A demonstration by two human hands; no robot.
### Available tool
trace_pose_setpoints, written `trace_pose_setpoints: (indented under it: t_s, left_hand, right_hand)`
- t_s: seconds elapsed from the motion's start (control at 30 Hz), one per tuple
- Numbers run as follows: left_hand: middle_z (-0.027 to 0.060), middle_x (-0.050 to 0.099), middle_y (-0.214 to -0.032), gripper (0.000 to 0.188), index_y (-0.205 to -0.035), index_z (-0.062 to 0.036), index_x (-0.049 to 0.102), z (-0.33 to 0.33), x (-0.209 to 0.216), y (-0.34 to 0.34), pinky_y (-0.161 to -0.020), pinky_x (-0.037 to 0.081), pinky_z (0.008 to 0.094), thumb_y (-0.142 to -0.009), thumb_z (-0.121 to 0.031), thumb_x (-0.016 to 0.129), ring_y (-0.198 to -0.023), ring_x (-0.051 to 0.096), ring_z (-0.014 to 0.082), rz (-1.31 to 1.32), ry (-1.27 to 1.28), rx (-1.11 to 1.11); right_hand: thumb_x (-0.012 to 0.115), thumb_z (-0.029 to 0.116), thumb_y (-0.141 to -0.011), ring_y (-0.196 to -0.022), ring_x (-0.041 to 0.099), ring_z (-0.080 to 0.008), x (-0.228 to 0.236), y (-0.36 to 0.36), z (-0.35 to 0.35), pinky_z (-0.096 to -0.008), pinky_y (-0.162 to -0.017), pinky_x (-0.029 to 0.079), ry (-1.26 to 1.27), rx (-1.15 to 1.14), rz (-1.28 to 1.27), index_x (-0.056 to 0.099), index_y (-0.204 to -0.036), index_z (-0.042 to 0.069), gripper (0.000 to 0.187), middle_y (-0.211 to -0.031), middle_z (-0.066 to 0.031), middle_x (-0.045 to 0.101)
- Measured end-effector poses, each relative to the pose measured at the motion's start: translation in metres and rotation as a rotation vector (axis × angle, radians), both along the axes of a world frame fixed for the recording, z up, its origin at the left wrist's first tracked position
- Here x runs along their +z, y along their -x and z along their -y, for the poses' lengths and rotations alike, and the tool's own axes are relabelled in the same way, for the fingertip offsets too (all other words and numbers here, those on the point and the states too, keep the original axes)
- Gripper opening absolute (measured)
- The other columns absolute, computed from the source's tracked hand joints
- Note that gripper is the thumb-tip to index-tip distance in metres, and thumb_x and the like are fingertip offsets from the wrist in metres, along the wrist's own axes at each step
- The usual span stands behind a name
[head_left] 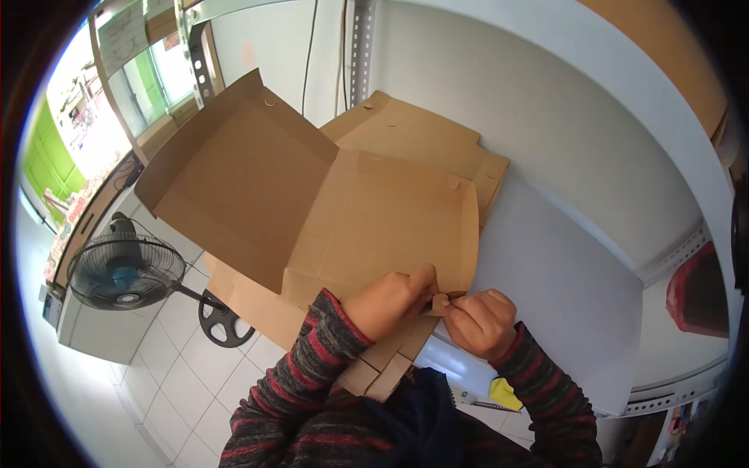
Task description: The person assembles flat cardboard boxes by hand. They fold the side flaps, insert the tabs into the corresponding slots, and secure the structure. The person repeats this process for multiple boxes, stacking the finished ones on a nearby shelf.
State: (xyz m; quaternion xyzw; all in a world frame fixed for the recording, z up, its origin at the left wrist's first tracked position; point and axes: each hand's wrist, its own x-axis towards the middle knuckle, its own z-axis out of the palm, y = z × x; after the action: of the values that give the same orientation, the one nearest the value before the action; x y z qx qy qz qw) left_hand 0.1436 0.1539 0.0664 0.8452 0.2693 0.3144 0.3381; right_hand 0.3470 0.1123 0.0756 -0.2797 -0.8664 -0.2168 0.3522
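Note:
A brown cardboard box [390, 218] lies partly folded in front of me, its lid panel raised and leaning to the left. Its near right corner is between my two hands. My left hand [396, 300] is closed, pinching the flap at that corner. Close beside it, my right hand [477, 320] has its fingers curled around the same corner flap. The fingertips nearly meet, and they cover part of the fold. Under the box, more flat cardboard [425, 125] sticks out at the back and toward my body.
A pale grey shelf board [554, 288] extends to the right, framed by perforated metal posts [362, 54]. On the left, a black standing fan [125, 269] stands on the white tiled floor [168, 374]. A red object [694, 292] sits at the far right. Something yellow [505, 394] shows below my right wrist.

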Motion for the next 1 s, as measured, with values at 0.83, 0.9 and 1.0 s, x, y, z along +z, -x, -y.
trace_pose_setpoints:
  t_s: [0.83, 0.9, 1.0]
  left_hand:
    - [0.0169, 0.065, -0.077, 0.014, -0.099, -0.0027, 0.048, 0.012, 0.017, -0.003, -0.065, 0.051, 0.0427, -0.089, -0.005, 0.057, -0.076, 0.065, 0.0385, 0.072, -0.038, -0.008]
    - [0.0161, 0.065, -0.077, 0.011, -0.097, -0.0032, 0.049, 0.012, 0.022, 0.0, -0.065, 0.05, 0.0422, -0.089, -0.005, 0.057, -0.076, 0.065, 0.038, 0.03, 0.016, -0.044]
    - [0.015, 0.067, -0.081, 0.008, -0.095, -0.002, 0.052, 0.01, 0.032, 0.004, -0.067, 0.05, 0.0381, -0.089, 0.0, 0.057, -0.078, 0.066, 0.0344, -0.025, 0.05, -0.098]
  right_hand:
    - [0.07, 0.004, -0.074, -0.059, 0.057, -0.014, 0.012, -0.018, 0.003, -0.0257, -0.05, 0.043, -0.072, 0.089, 0.086, 0.065, -0.081, 0.003, 0.008, -0.081, -0.0048, 0.062]
    - [0.07, 0.004, -0.074, -0.059, 0.055, -0.0137, 0.012, -0.017, 0.005, -0.0258, -0.05, 0.042, -0.079, 0.067, 0.092, 0.066, -0.08, 0.005, 0.007, -0.082, -0.0045, 0.062]
    - [0.072, 0.005, -0.074, -0.062, 0.054, -0.0141, 0.011, -0.015, 0.007, -0.0268, -0.051, 0.04, -0.093, 0.022, 0.059, 0.066, -0.077, 0.007, 0.007, -0.082, -0.0037, 0.063]
